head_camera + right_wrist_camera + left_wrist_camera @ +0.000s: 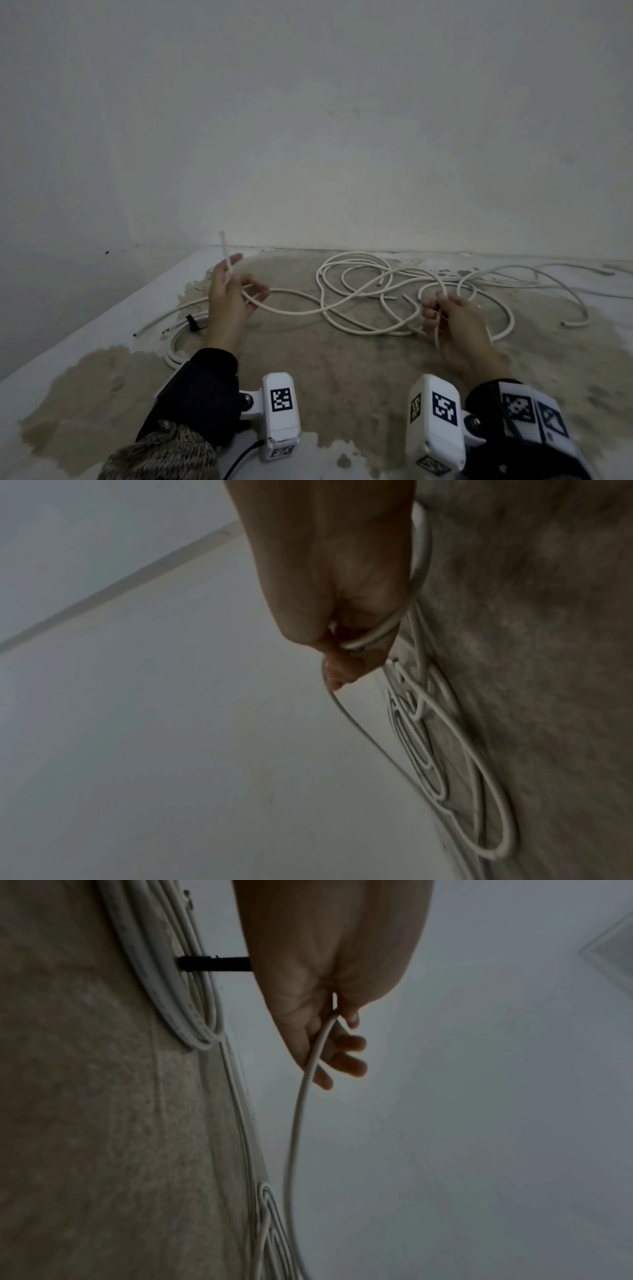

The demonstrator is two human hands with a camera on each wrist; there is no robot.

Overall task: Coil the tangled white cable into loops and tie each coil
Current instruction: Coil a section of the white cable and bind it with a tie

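I observe the left hand [228, 301] raised above the floor [342, 370] at the left, its grip pinching a strand of the white cable [370, 298] between thumb and forefinger; the cable's free end stands up past the fingers toward the far wall [308, 120]. In the left wrist view the remaining fingers [349, 1066] lie loosely extended, and the strand [296, 1123] drops away from the pinch.

From this hand the strand runs right in a shallow sag to the right hand [455, 325], whose grip is curled around the cable. The right wrist view shows the fingers [342, 669] folded over the strand [363, 639], though it is blurred.

The bulk of the white cable lies tangled in loose overlapping loops on the floor, at the far centre and right, between and beyond the two hands, with several cut ends visible.

At the near left, just beside the left forearm, a finished coil [178, 346] lies flat on the floor, bound by a black tie [192, 323]. The floor surface is stained brown across the middle.
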